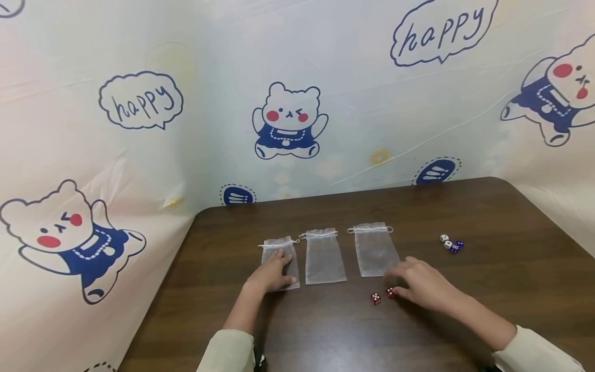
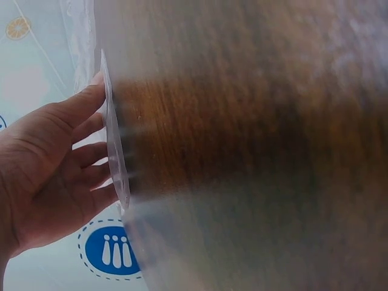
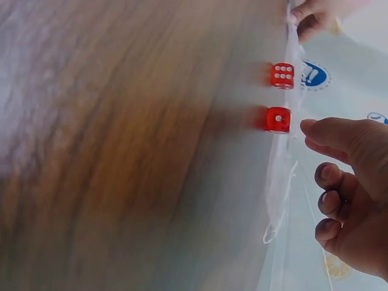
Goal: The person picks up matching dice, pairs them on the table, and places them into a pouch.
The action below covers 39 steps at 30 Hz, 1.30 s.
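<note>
Three sheer white drawstring bags lie flat in a row. My left hand [image 1: 274, 272] rests on the left bag [image 1: 283, 241], its fingers spread; the left wrist view shows the fingers [image 2: 96, 173] behind the bag's raised edge. At the right, near the right bag [image 1: 373, 253], my right hand [image 1: 422, 283] hovers beside two red dice. Its thumb is close to the nearer red die [image 1: 390, 293], but in the right wrist view a gap separates the thumb [image 3: 321, 128] from that die [image 3: 278, 120]. The other red die [image 1: 375, 298] sits just left of it.
The middle bag [image 1: 325, 258] lies between the other two. White and blue dice [image 1: 454, 248] sit in a small cluster on the right of the brown wooden table [image 1: 223, 310]. A cloth printed with bears [image 1: 290, 119] hangs behind the table.
</note>
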{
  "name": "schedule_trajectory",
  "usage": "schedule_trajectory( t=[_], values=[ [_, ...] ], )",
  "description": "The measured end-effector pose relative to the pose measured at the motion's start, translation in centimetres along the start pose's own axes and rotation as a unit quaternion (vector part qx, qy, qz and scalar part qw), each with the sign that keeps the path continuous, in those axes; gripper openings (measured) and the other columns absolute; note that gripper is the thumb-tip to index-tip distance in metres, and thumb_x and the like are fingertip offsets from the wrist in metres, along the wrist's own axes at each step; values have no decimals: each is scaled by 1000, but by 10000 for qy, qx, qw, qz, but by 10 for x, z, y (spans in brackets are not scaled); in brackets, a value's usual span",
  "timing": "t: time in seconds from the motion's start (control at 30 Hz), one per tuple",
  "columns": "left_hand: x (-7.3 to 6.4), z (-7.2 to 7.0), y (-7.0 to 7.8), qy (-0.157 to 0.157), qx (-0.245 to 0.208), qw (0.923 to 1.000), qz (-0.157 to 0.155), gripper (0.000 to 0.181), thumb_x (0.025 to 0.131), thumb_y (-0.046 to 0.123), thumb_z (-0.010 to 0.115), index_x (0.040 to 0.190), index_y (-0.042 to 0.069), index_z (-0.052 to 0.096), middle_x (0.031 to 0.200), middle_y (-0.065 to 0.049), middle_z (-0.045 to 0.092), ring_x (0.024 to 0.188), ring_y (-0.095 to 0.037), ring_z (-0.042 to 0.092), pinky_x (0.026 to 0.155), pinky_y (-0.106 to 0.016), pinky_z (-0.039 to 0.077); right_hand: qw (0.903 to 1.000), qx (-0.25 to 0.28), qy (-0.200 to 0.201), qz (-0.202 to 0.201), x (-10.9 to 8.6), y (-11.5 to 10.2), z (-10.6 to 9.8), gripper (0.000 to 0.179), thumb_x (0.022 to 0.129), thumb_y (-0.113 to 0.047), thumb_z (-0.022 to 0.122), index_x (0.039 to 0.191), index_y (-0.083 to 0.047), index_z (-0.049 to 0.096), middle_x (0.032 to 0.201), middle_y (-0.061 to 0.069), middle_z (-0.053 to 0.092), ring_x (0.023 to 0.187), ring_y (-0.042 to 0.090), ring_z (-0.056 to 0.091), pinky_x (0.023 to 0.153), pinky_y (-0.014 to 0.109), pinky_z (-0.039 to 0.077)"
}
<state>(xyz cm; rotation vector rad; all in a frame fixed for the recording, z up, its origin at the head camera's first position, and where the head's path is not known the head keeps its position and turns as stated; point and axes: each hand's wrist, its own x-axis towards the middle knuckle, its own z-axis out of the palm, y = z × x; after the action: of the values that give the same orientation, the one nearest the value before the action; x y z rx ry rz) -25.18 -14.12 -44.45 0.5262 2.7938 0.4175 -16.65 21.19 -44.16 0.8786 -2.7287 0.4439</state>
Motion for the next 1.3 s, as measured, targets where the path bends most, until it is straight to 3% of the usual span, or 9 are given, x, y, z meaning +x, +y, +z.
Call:
schedule_trajectory(
  t=[0.17, 0.3, 0.43, 0.5, 0.57, 0.8, 0.93, 1.1, 1.3],
  values=[
    [-1, -2, 1, 69, 114, 9999, 4, 57, 85, 25, 67, 134, 4, 48, 144, -25, 29, 133, -37, 24, 105, -47, 26, 9997, 43, -3, 246, -1, 0, -4, 28, 71, -16, 78, 97, -12, 70, 93, 0, 68, 78, 13, 52, 66, 31, 46],
    [-1, -1, 0, 476, 423, 9979, 138, 45, 84, 21, 68, 125, 5, 58, 135, -22, 44, 124, -36, 41, 98, -47, 36, 9992, 69, -29, 395, -1, -1, -6, 29, 71, -17, 79, 98, -12, 70, 91, -1, 67, 78, 13, 52, 65, 32, 46],
    [0, 0, 0, 1219, 938, 9880, 164, 12, 83, 18, 68, 84, 7, 69, 99, -16, 65, 91, -33, 62, 74, -45, 49, 9985, 94, -70, 529, -1, -1, -10, 28, 72, -18, 78, 98, -13, 70, 90, -1, 67, 77, 13, 51, 64, 32, 45],
    [0, 0, 0, 1507, 1073, 9826, 134, 18, 82, 17, 67, 66, 10, 61, 82, -12, 66, 76, -31, 63, 64, -43, 50, 9984, 95, -87, 557, -1, -1, -11, 28, 72, -18, 78, 98, -13, 70, 89, -1, 66, 77, 13, 51, 63, 32, 45],
    [-2, -2, 1, 1689, 1059, 9799, 115, 25, 83, 15, 65, 60, 12, 57, 75, -11, 65, 70, -30, 63, 60, -43, 49, 9984, 88, -80, 555, -1, -2, -11, 27, 72, -18, 78, 98, -13, 70, 88, -1, 66, 76, 12, 50, 63, 31, 45],
    [-10, -11, 13, 2368, 885, 9660, 537, 5, 83, 12, 67, 81, 11, 71, 75, -9, 65, 69, -29, 63, 57, -42, 49, 9987, 207, 112, 449, 2, -8, -12, 25, 73, -17, 76, 97, -12, 70, 90, -3, 67, 77, 12, 51, 64, 31, 45],
    [-13, -17, 34, 2648, 980, 9559, 805, 13, 81, 9, 66, 92, 12, 73, 71, -9, 66, 63, -28, 63, 53, -41, 48, 9978, 363, 196, 513, 3, -10, -14, 24, 74, -16, 76, 97, -13, 70, 86, -6, 65, 74, 9, 47, 60, 28, 43],
    [-18, -17, 62, 2895, 1193, 9405, 1322, 18, 79, 8, 65, 94, 15, 72, 74, -7, 68, 64, -25, 64, 50, -39, 48, 9955, 595, 188, 707, 5, -12, -16, 20, 77, -15, 74, 96, -13, 70, 72, -13, 51, 69, 7, 41, 55, 25, 37],
    [-28, -11, 93, 3082, 1512, 9173, 2016, 9, 79, 8, 64, 78, 16, 67, 69, 0, 66, 57, -19, 61, 47, -33, 47, 9925, 874, 186, 831, 16, -18, -13, 17, 77, -12, 73, 94, -11, 70, 66, -11, 41, 66, 7, 37, 53, 23, 32]
  ],
)
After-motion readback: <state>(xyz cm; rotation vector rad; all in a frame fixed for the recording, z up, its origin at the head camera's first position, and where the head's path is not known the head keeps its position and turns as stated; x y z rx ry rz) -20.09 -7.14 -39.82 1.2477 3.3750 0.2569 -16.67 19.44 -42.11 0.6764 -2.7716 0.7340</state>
